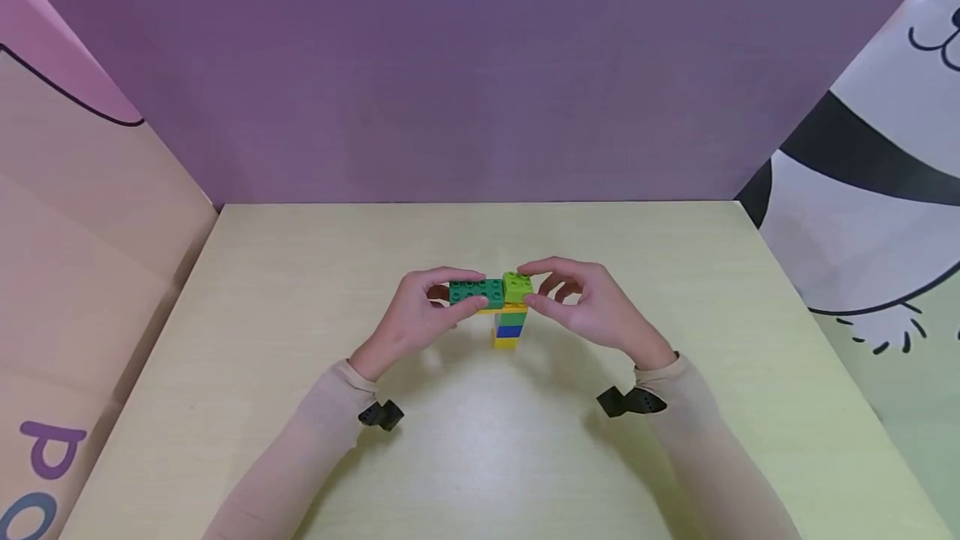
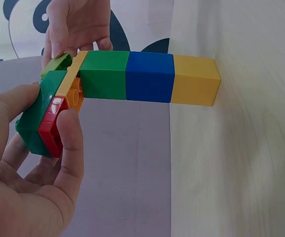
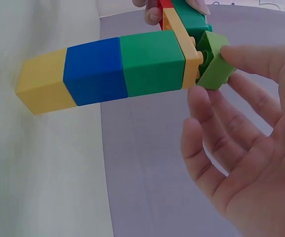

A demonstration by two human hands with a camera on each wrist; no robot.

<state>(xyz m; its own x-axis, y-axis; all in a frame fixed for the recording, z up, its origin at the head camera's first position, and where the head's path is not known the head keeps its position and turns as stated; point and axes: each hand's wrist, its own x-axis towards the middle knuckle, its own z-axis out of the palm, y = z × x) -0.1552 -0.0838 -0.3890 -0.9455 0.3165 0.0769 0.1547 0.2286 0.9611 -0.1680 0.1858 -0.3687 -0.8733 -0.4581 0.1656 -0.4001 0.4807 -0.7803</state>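
Note:
A tower of a yellow brick (image 2: pixel 196 80), a blue brick (image 2: pixel 150 76) and a green brick (image 2: pixel 104 74) stands upright on the table, topped by a flat orange plate (image 3: pixel 181 48). My left hand (image 1: pixel 420 311) grips a long dark green brick (image 1: pixel 476 293) on the plate's left part. Below that brick's outer end sits a red brick (image 2: pixel 53 126), touched by a left finger. My right hand (image 1: pixel 592 302) pinches a lime green brick (image 3: pixel 215 60) between thumb and fingers. This lime brick sits tilted over the plate's studs, beside the dark green brick.
The pale wooden table (image 1: pixel 480 473) carries the tower near its middle. A purple panel (image 1: pixel 480 73) rises behind the table, with printed side panels at left and right. Black wrist cameras (image 1: pixel 632 401) are strapped on both sleeves.

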